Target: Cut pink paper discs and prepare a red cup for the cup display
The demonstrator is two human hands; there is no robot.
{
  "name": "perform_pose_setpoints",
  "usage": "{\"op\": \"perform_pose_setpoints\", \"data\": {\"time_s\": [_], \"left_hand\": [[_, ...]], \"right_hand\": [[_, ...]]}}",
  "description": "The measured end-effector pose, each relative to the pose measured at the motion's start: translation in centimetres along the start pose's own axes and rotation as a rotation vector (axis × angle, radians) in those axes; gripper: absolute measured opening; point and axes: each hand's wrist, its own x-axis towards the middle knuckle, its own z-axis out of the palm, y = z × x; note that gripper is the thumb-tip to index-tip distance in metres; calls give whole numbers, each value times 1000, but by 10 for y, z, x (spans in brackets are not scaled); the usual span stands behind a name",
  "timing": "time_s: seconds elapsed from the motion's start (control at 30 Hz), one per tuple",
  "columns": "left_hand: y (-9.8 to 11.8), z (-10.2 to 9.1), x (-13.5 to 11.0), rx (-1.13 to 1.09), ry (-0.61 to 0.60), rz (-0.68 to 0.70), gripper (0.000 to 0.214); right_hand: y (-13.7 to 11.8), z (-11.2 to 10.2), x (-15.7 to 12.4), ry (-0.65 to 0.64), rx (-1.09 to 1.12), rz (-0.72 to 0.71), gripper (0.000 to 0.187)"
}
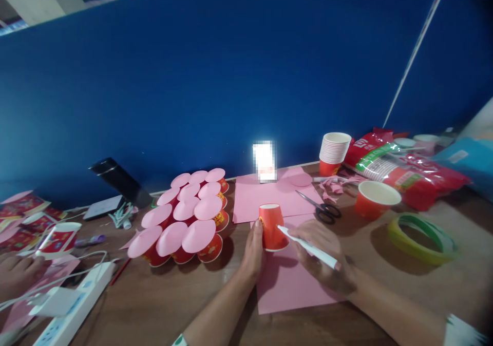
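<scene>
My left hand point(254, 249) grips a red paper cup point(271, 227) from its left side, with the cup standing over a sheet of pink paper point(292, 287). In my right hand point(321, 251) is a white marker pen point(316, 253), its tip at the right side of the cup. Behind the cup lies more pink paper point(252, 197) with a pink paper circle point(299, 177) on it. Scissors with black handles point(327, 212) rest just beyond my right hand.
Several red cups topped with pink paper discs point(187, 210) stand at left. At right are stacked cups point(334, 151), a red cup point(375, 199), a roll of tape point(421, 238) and a cup package point(400, 166). Another person's hand point(19, 274) is by a power strip point(82, 302).
</scene>
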Motion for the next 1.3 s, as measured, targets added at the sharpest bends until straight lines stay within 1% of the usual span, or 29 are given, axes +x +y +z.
{"op": "perform_pose_setpoints", "data": {"time_s": [0.03, 0.13, 0.27, 0.47, 0.6, 0.7, 0.77, 0.83, 1.0, 1.07, 1.17, 1.3], "left_hand": [[0, 1, -1, 30, -1, 22, 38], [2, 2, -2, 223, -4, 110, 49], [3, 0, -1, 383, -46, 155, 59], [-4, -6, 5, 376, -97, 137, 58], [0, -4, 2, 432, -132, 157, 62], [2, -4, 1, 513, -98, 168, 64], [-1, -5, 2, 529, -31, 162, 66], [-3, -7, 4, 513, -19, 163, 68], [-1, -5, 1, 542, -56, 201, 61], [3, -3, -2, 553, -100, 206, 61], [6, -1, -4, 569, -140, 215, 63], [5, -1, -4, 598, -180, 222, 65]], "right_hand": [[2, 1, -2, 4, 5, 3, 24], [5, 4, -8, 11, 26, 16, 25], [3, 3, -5, 7, 22, 20, 22], [-2, 1, 2, 1, 3, 6, 21], [-5, 1, 4, -16, -14, 2, 20], [-8, 0, 6, -35, -40, 36, 18], [-9, -1, 7, -13, -51, 51, 16], [-10, -2, 8, -10, -48, 52, 16], [-10, -6, 11, -31, -52, 31, 19], [-9, -5, 10, -32, -51, 25, 19], [-3, -1, 6, 8, -24, 14, 20], [5, 3, 1, 52, 10, -12, 25]]}}
